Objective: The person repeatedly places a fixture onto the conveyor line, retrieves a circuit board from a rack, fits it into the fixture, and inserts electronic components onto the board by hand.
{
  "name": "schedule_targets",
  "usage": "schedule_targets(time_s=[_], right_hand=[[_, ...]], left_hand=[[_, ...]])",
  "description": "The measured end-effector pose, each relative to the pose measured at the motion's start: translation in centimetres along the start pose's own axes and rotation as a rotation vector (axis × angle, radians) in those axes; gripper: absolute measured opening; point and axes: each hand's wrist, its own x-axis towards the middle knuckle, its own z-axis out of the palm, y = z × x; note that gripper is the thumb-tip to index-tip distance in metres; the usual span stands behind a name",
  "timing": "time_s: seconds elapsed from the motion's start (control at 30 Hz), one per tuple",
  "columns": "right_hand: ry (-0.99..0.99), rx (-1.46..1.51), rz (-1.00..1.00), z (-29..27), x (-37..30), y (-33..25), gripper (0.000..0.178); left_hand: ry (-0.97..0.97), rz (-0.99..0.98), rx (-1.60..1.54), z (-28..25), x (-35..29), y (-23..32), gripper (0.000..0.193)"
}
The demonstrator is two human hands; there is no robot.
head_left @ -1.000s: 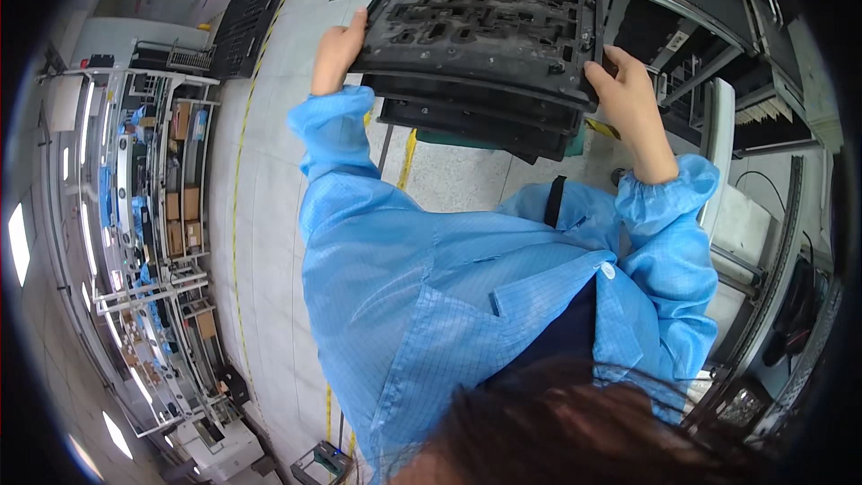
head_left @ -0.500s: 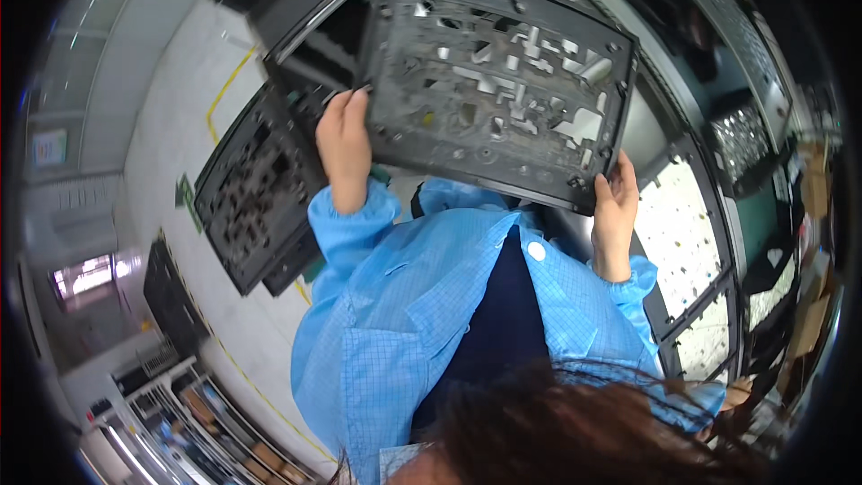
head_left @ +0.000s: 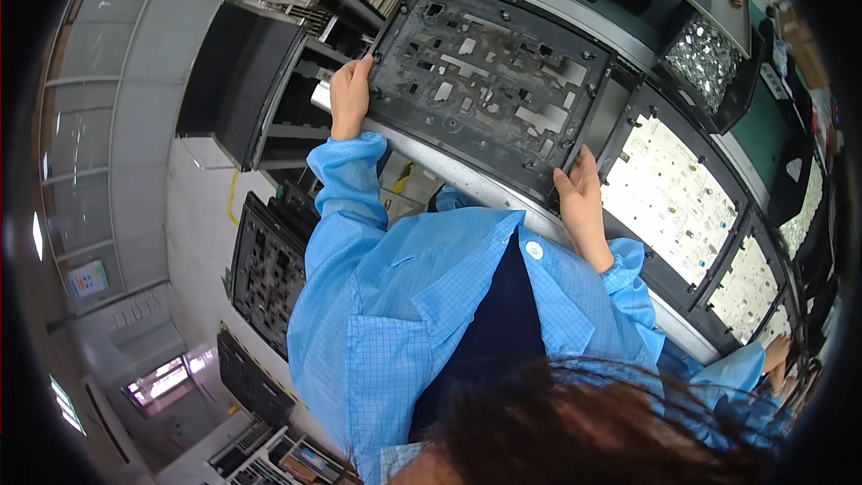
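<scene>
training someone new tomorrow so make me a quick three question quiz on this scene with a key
1. True or false: only the left grip touches the black tray.

2. Pick one: what colour are the sleeves of the person at the tray?
A) green
B) blue
C) red

3. Fill the gap: in the picture, the large speckled white panel lies to the ____ of the black tray.

Key:
1. False: the right grip is on its edge too.
2. B
3. right
</scene>
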Motion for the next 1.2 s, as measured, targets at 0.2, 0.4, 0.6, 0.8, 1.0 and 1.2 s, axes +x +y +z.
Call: schedule_targets(time_s=[0.2, 0.4, 0.6, 0.8, 1.0, 1.2], right_hand=[[0.039, 0.029, 0.007, 0.6, 1.4, 1.2, 0.057], [0.185, -0.667, -0.384, -0.2, 0.5, 0.6, 0.072], [0.403, -0.307, -0.53, -2.9, -0.7, -3.6, 0.06], [0.329, -0.26, -0.43, -4.1, -0.8, -3.9, 0.045], [0.22, -0.254, -0.485, -1.4, 0.2, -4.8, 0.032], [0.338, -0.384, -0.326, -3.7, -2.3, -4.3, 0.02]], left_hand=[[-0.086, -0.017, -0.034, 2.8, 2.8, -2.5, 0.049], [-0.26, 0.023, 0.014, 2.6, 4.0, -3.0, 0.051], [-0.385, 0.216, 0.176, 1.3, 1.8, 0.1, 0.057], [-0.373, 0.245, 0.261, 0.2, 9.3, 4.9, 0.054], [0.243, 0.119, 0.081, 3.7, 28.8, 6.0, 0.085], [0.369, -0.311, 0.004, 6.0, 36.9, 7.1, 0.097]])
